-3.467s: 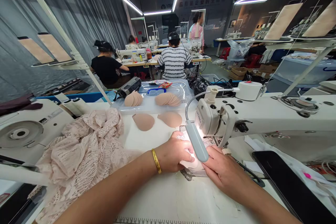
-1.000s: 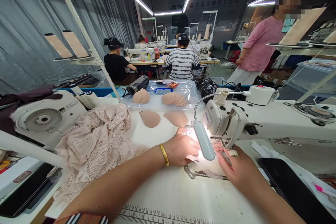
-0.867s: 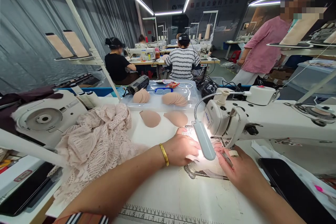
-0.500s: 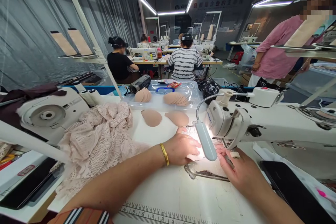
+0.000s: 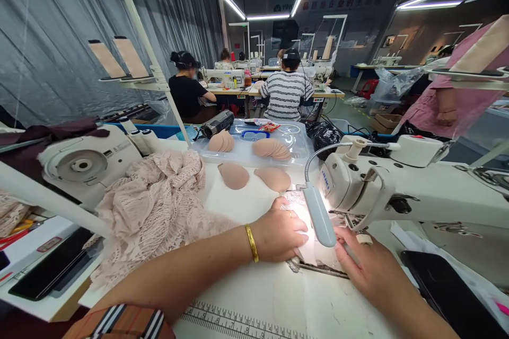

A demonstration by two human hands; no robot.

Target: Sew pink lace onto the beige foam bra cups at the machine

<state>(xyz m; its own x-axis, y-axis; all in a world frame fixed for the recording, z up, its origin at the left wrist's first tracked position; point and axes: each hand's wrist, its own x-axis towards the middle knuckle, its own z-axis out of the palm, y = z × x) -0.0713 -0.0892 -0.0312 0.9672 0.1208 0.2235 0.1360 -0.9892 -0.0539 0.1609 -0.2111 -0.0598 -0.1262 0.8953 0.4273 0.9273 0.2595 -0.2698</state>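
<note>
A pale pink lace piece (image 5: 295,202) lies under the sewing machine's lamp (image 5: 320,216), on the bed left of the needle. My left hand (image 5: 280,229), with a gold bangle (image 5: 252,242), rests on this lace, its fingers curled down against it. Close to the presser foot, my right hand (image 5: 368,265) pinches the lace's right edge between thumb and fingers; a pale band circles one finger. The lamp head hides part of the cloth between my hands. Behind it stands the white sewing machine (image 5: 345,180). Two beige teardrop-shaped pads (image 5: 234,176) lie beyond my left hand.
A heap of beige lace (image 5: 159,196) covers the table at left. Stacked beige pads (image 5: 272,149) sit on a clear plastic box lid (image 5: 294,135). A black phone (image 5: 441,280) lies at right, and a printed ruler (image 5: 238,323) runs along the front. Co-workers sit ahead.
My view has turned slightly left. My left hand stays on the lace, and more of the cloth shows between my hands. The person in pink has moved at the right.
</note>
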